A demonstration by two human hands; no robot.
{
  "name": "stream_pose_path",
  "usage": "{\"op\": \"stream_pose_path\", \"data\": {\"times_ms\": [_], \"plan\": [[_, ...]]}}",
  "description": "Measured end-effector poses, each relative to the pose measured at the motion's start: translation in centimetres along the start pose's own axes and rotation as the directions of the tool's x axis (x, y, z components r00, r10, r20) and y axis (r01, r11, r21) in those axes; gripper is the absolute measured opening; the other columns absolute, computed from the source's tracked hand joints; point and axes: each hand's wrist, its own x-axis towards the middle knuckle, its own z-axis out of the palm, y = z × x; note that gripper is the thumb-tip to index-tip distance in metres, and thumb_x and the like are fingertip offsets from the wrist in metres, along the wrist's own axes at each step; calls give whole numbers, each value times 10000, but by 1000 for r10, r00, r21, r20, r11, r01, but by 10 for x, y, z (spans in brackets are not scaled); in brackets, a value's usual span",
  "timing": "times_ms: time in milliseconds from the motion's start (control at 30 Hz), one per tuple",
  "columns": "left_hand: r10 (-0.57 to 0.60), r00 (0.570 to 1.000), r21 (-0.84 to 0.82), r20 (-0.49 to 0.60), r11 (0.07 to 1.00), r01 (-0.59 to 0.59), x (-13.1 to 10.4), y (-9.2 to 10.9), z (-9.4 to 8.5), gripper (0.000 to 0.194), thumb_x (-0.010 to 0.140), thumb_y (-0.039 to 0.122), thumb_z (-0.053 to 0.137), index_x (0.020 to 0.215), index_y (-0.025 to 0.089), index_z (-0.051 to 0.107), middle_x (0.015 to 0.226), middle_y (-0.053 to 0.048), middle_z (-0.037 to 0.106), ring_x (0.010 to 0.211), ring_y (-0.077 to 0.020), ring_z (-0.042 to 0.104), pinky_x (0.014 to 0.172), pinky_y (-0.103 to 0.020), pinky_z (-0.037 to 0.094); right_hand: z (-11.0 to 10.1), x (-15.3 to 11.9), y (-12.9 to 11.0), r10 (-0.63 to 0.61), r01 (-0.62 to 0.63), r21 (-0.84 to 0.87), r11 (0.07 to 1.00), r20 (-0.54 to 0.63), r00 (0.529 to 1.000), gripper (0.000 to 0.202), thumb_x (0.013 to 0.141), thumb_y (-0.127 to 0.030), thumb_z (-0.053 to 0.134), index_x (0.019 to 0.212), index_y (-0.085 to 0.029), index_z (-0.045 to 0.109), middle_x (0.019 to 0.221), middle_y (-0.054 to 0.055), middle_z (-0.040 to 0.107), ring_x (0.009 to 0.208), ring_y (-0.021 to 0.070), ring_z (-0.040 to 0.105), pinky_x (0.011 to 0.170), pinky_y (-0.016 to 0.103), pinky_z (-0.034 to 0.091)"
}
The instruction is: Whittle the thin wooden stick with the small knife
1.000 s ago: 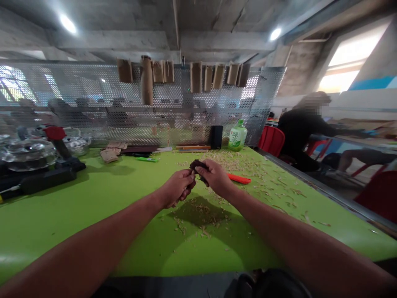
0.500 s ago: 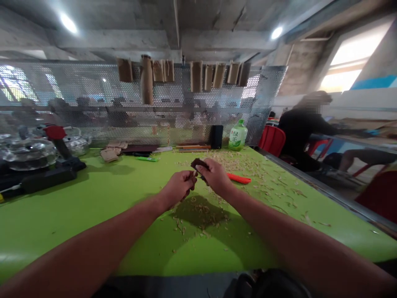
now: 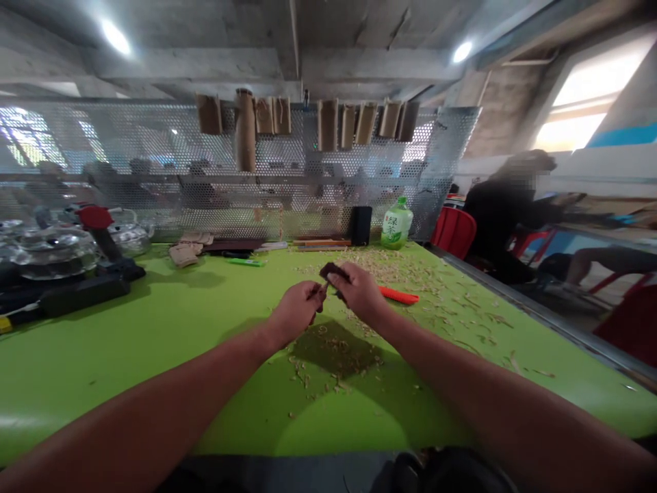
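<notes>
Over the middle of the green table my two hands meet, raised above a patch of wood shavings. In my right hand is a folded dark brown piece that looks like sandpaper, pinched between thumb and fingers. My left hand is closed, its fingertips around a small thin stick whose end reaches the brown piece; most of the stick is hidden by the fingers. Just right of my right hand lies an orange-red tool handle, partly covered by that hand.
A green-capped bottle and a black box stand at the back. A green cutter and tan gloves lie back left. A red-and-black power tool stands beside glass pots. A person sits at right.
The view has shifted slightly, so everything sits a little further right. Both hands keep nearly the same pose and grip. The person at right has raised an arm a little.
</notes>
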Motion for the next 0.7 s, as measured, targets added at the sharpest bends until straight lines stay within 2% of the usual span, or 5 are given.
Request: {"op": "stream_pose_path", "data": {"times_ms": [200, 300, 433, 567, 700], "plan": [[-53, 998, -93, 23, 994, 55, -1, 3, 2, 188, 859, 311, 539, 729, 186, 487, 568, 43, 519, 422, -78, 500, 430, -191, 378, 2, -1, 2, 23, -23, -3, 1000, -38, 999, 259, 831, -403, 506, 655, -229, 429, 572, -28, 466, 546, 135, 430, 515, 262, 285], [-81, 996, -115, 31, 990, 84, -2, 4, 2, 202, 872, 320, 523, 725, 191, 474, 519, 59, 482, 364, -63, 433, 380, -176, 313, 5, -2, 2, -100, 104, -53, 993, 70, 993, 277, 815, -406, 529, 634, -224, 426, 598, -21, 468, 582, 139, 427, 533, 264, 285], [-67, 997, -176, 33, 982, 71, -2, 1, 1, 164, 856, 334, 550, 780, 193, 512, 501, 75, 466, 343, -47, 343, 354, -170, 254, 5, -2, -1, -12, 10, -33, 999, -61, 998, 276, 834, -397, 491, 636, -231, 394, 576, -18, 458, 565, 140, 423, 523, 266, 283], [-54, 998, -197, 21, 979, 57, -2, 1, 0, 185, 831, 343, 584, 760, 186, 517, 480, 81, 433, 341, -48, 328, 343, -179, 242, 3, -3, -4, -94, 96, -53, 994, 50, 994, 263, 821, -393, 514, 641, -223, 427, 604, -16, 481, 594, 141, 430, 541, 263, 295], [-65, 998, -245, 24, 967, 69, -3, 4, 1, 90, 793, 246, 597, 817, 176, 547, 549, 60, 499, 387, -50, 376, 360, -176, 273, 1, -1, -2, -33, 27, -75, 997, -81, 996, 274, 828, -399, 495, 633, -228, 406, 578, -19, 450, 573, 141, 404, 524, 264, 272]]}}
